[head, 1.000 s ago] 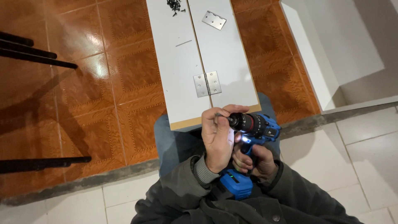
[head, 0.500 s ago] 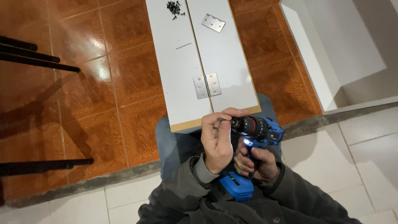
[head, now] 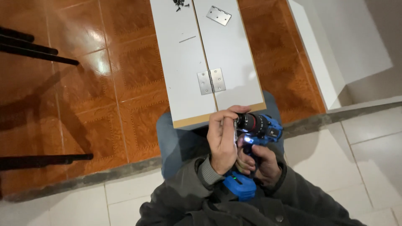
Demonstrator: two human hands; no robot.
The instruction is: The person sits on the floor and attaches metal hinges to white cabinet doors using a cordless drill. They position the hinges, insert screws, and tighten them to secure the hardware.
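A blue and black cordless drill (head: 256,127) is held close to my chest, its work light lit. My right hand (head: 257,162) grips the drill's handle from below. My left hand (head: 222,138) closes around the front of the drill at the chuck, fingers curled over its tip. Just beyond the hands lie two white boards (head: 184,75) side by side, resting on my knees, joined by a metal hinge (head: 211,80). A second loose hinge (head: 218,15) lies farther up the right board, and a small heap of dark screws (head: 180,4) sits at the top.
Glossy orange floor tiles (head: 104,83) surround the boards. A white cabinet panel (head: 335,46) stands at the right. Dark metal legs (head: 37,50) cross the left side. A grey step edge (head: 96,178) separates orange tiles from white tiles.
The hands and drill have stayed nearly in place; my left fingers shift slightly on the chuck. The view has drifted a little.
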